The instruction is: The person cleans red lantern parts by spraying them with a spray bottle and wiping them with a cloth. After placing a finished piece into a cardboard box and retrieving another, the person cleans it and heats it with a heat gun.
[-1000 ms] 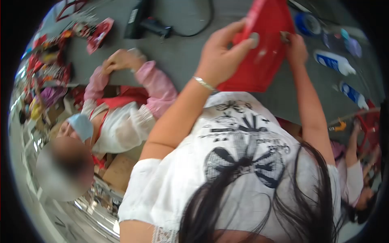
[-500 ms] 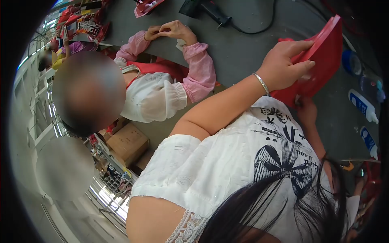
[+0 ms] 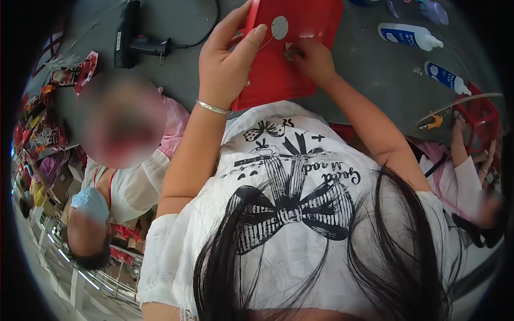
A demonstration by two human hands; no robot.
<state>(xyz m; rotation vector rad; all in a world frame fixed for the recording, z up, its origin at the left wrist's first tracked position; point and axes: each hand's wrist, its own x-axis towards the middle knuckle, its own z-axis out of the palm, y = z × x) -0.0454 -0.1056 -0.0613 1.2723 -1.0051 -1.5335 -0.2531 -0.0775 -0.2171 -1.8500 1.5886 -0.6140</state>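
Note:
A red shallow tray-like piece (image 3: 276,69) is held up over the grey table. My left hand (image 3: 227,61) grips its left edge, thumb on the inner face. A round, pale speckled disc (image 3: 279,28) with a thin wire lies on that face, near my left thumb. Closed fingertips of my right hand (image 3: 316,60) pinch a small dark and tan thing at the piece's inner face; what it is cannot be made out.
A heat-gun-like tool (image 3: 128,40) with a black cable lies at the upper left. Two white-and-blue bottles (image 3: 404,36) lie at the right, near a yellow-orange tool (image 3: 433,122). A masked person (image 3: 128,187) sits at the left; another person (image 3: 455,182) is at the right.
The view has swung, so the table things and co-workers sit differently in it. The red piece's inner face now shows more openly, with the disc visible. Both hands remain at the piece.

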